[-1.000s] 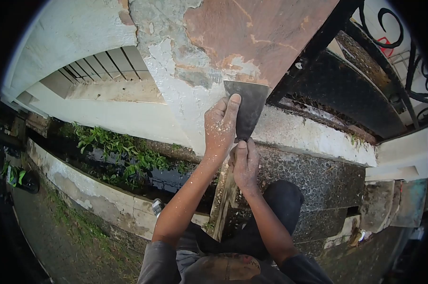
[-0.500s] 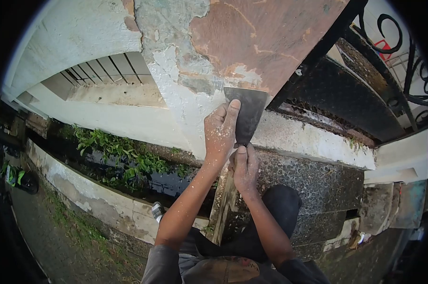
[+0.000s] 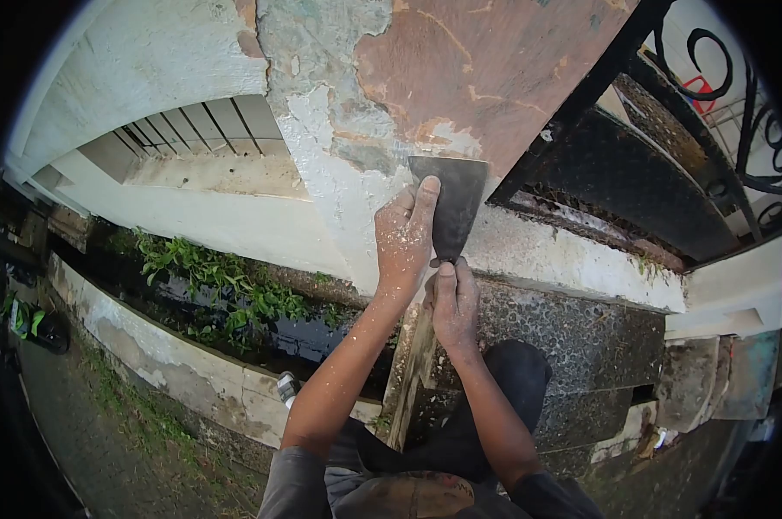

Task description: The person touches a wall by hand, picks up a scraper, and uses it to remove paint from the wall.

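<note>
A wide dark scraper blade [image 3: 458, 208] lies against the peeling wall [image 3: 322, 130], its broad edge at the border between white paint and the exposed pinkish patch [image 3: 460, 69]. My left hand [image 3: 406, 238] grips the blade's left side, thumb flat on its face and fingers curled; paint flakes dot the skin. Lower down, my right hand [image 3: 456, 307] is closed around the narrow end of the scraper, with thumb and fingers pressed together. The handle is mostly hidden by that hand.
A black metal gate [image 3: 633, 173] stands at the right. Green plants [image 3: 209, 277] grow in a water-filled ditch at the left, behind a low concrete wall [image 3: 192, 372]. A wooden plank [image 3: 408, 372] lies below my hands. A barred opening [image 3: 196, 130] is at upper left.
The scraper and both hands have shifted very slightly up in view, while the wall has moved a little to the right. Both hands keep their hold.
</note>
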Motion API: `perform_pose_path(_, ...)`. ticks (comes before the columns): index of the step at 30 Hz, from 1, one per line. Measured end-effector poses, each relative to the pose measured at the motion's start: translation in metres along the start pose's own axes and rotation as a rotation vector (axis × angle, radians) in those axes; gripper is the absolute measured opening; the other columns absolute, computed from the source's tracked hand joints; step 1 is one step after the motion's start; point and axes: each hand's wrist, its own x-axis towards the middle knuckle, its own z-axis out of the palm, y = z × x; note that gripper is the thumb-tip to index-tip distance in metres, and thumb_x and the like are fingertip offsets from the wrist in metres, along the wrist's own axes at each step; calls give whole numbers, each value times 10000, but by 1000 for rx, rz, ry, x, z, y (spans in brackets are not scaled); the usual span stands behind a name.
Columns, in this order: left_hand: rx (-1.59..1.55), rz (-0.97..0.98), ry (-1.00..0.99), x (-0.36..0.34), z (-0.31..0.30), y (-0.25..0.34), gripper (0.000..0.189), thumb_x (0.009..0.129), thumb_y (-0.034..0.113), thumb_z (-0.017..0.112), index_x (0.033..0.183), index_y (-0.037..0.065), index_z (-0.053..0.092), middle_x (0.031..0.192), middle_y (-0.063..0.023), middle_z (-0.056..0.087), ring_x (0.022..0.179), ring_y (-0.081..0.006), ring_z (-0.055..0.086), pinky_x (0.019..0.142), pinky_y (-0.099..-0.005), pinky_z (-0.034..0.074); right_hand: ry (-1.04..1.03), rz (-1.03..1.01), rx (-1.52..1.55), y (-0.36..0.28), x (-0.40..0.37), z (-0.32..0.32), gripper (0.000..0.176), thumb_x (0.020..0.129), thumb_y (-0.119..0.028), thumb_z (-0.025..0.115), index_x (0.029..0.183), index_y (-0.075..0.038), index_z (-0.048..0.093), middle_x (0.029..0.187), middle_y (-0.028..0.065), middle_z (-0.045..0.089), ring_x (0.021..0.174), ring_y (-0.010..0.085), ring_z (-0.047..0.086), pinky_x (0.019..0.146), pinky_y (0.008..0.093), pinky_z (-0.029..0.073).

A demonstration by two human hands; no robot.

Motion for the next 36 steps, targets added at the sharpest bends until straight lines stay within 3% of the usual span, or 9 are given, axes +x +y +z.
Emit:
perform_pose_path(6, -11, 115, 58, 10, 2, 3, 419, 880, 317, 499, 611, -4, 479, 510, 25, 359, 524, -63, 295, 460, -260, 285, -14, -50, 8, -6, 6, 11, 311, 917, -313, 384, 874, -22, 482, 511, -19, 397, 451, 48, 366, 418, 234, 309)
perform_pose_path(9, 31, -51, 25, -3, -2, -7, 417, 883, 311, 495, 615, -8, 469, 514, 12, 371, 521, -71, 298, 462, -267, 291, -49, 52, 2, 3, -5, 0, 307, 928, -328, 353, 878, -39, 445, 551, -26, 369, 432, 50, 362, 393, 211, 325)
perform_pose_path(10, 210, -9, 27, -2, -4, -4, 418, 883, 313, 494, 622, -13, 475, 509, 6, 376, 517, -72, 304, 459, -268, 290, -49, 39, -13, 2, -3, 0, 300, 928, -324, 353, 900, -40, 445, 553, -26, 371, 432, 50, 358, 390, 211, 320)
perform_pose_path(14, 34, 100, 74, 7, 2, 16, 437, 878, 322, 500, 580, 7, 439, 496, 13, 336, 512, -69, 293, 450, -270, 272, -15, -13, 95, -8, 5, 17, 287, 915, -295, 396, 875, -22, 476, 520, -42, 381, 444, 37, 353, 406, 220, 287)
perform_pose_path(17, 123, -37, 47, -1, -6, -7, 435, 882, 320, 494, 583, 9, 437, 494, 13, 348, 513, -68, 297, 450, -268, 281, -27, 63, 70, 8, -3, 2, 290, 915, -296, 400, 870, -18, 470, 525, -47, 377, 450, 36, 351, 410, 216, 284)
perform_pose_path(21, 41, 73, 110, 9, 6, 36, 463, 873, 344, 506, 553, 27, 399, 500, 28, 322, 509, -70, 280, 442, -275, 253, -65, -75, 38, -11, 14, 12, 293, 927, -310, 367, 941, -29, 452, 561, -28, 377, 443, 44, 356, 401, 202, 318)
perform_pose_path(25, 224, 3, 62, 1, -1, 4, 467, 880, 341, 497, 557, 17, 403, 488, 18, 346, 507, -72, 277, 442, -272, 268, -34, 5, -26, -4, 2, 2, 269, 930, -291, 357, 816, -54, 414, 556, -22, 366, 435, 48, 354, 397, 205, 323)
perform_pose_path(29, 123, 93, 85, 8, 3, 33, 468, 871, 346, 506, 566, 1, 422, 489, 6, 348, 509, -72, 296, 449, -272, 290, -41, -31, 110, -18, 8, 13, 310, 915, -311, 397, 872, -17, 482, 525, -41, 378, 440, 37, 344, 410, 222, 290)
perform_pose_path(36, 93, 82, -134, 8, -5, 10, 349, 869, 294, 517, 677, 4, 497, 508, 27, 379, 501, -57, 303, 443, -244, 287, -20, 19, 130, -15, 6, 6, 327, 919, -326, 379, 912, -15, 480, 514, -31, 392, 429, 44, 371, 391, 218, 304)
